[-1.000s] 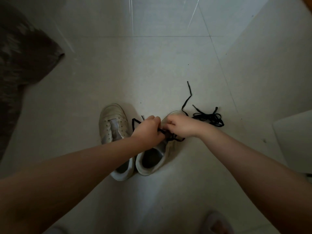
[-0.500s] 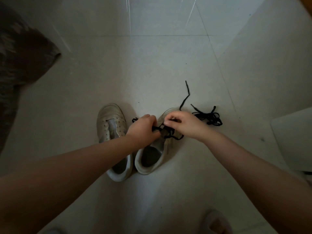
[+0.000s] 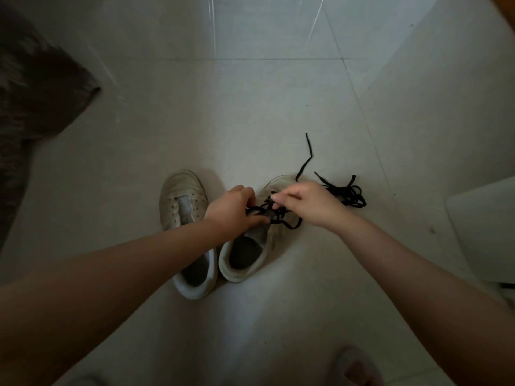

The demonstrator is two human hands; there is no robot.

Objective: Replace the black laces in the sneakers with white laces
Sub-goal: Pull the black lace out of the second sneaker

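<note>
On the pale tiled floor [image 3: 250,112] two white sneakers stand side by side. Over the right sneaker [image 3: 250,254] both hands work its black lace [image 3: 278,215]: the left hand [image 3: 231,210] curls its fingers round a loop, the right hand [image 3: 309,201] pinches a strand near the eyelets. The left sneaker [image 3: 184,201] has bare eyelets. A loose black lace [image 3: 345,192] lies tangled just beyond the right hand.

Bare forearms — no sleeves, no gloves
</note>
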